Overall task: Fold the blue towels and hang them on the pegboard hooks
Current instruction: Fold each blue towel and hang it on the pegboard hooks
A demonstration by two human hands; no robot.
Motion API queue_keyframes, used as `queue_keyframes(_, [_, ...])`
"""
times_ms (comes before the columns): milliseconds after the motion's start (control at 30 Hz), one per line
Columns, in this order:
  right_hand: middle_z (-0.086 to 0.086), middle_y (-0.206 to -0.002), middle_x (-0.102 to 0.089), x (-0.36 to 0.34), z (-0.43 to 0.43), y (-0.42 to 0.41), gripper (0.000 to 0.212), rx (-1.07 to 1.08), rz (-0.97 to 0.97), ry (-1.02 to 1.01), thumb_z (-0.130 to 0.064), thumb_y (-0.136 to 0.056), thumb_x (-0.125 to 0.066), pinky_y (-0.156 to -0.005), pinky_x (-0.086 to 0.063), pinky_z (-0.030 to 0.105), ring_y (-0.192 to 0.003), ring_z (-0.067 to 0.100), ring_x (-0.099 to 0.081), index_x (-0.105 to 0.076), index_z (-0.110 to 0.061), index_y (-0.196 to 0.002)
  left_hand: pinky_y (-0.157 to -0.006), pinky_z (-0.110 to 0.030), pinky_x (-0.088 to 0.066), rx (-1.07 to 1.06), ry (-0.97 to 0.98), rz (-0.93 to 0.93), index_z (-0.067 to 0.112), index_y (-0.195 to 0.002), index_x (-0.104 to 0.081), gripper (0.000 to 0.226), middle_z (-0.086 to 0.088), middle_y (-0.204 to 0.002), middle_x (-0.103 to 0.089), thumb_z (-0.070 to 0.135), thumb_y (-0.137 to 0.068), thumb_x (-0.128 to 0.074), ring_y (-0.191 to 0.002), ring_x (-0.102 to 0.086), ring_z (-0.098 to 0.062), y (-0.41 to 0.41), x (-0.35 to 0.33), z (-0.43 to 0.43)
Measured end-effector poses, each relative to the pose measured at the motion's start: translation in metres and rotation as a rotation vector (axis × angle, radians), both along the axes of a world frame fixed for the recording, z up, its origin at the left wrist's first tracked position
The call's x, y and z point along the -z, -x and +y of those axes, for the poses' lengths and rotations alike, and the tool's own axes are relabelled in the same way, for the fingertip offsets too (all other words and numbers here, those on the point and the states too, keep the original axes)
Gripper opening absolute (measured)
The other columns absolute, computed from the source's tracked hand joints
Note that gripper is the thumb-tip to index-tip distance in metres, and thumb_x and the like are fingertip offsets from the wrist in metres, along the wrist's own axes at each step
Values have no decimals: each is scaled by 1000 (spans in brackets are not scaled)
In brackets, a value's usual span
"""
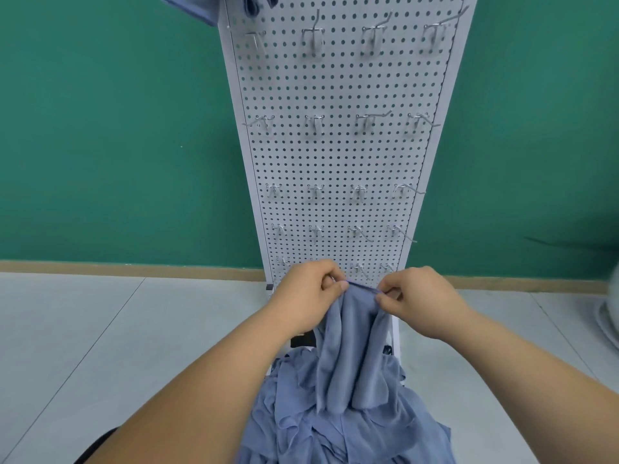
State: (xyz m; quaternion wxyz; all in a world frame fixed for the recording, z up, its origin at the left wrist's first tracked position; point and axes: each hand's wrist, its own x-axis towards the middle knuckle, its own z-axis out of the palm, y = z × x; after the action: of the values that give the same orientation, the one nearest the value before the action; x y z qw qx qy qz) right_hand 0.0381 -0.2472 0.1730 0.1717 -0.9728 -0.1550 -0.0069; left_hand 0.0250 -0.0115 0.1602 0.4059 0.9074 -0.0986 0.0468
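pinching at lower centre, the left hand holds one end of the towel hem, the right hand the other, close together. its tail lies in the pile; lifting may drag others up, or a pinch may slip.

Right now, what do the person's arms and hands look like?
No sleeves show: the left forearm and the right forearm are bare to the frame edge. The left hand and the right hand wear no gloves; no ring, watch or bracelet shows.
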Motion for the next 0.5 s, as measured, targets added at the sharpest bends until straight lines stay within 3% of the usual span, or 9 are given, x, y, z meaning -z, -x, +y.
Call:
queue_keyframes(100, [-18, -74, -72, 3, -8, -5, 10, 28, 13, 64, -43, -91, -70, -71, -61, 34, -78, 6, -68, -73, -34, -86, -69, -32, -53, -62, 11, -19, 29, -89, -70, 9, -1, -75, -68, 29, -98, -71, -62, -54, -8, -4, -3, 11])
queue_keyframes(200, [-18, -76, -71, 2, -15, -8, 15, 15, 23, -48, -45, -89, -77, -73, -58, 30, -78, 0, -67, -70, -34, -81, -64, -25, -49, -103, 10, -19, 29, -86, -69, 12, -3, -74, -69, 26, -98, -72, -59, -52, -4, -6, -5, 22])
queue_keyframes(300, [-20, -79, -70, 2, -20, -12, 10, 9, 12, -60, -38, -89, -75, -77, -60, 35, -80, 1, -67, -67, -37, -82, -61, -19, -44, -172, 13, -41, 29, -84, -69, 14, -2, -72, -68, 25, -98, -71, -58, -53, -2, -9, -7, 28])
queue_keyframes(500, [-15, -80, -68, 4, -30, -16, 21, 1, -3, -147, -39, -83, -79, -74, -55, 32, -81, 2, -65, -62, -31, -72, -58, -19, -39, -282, 16, -68, 27, -84, -68, 15, -5, -70, -67, 27, -99, -70, -60, -53, -6, -13, -7, 40])
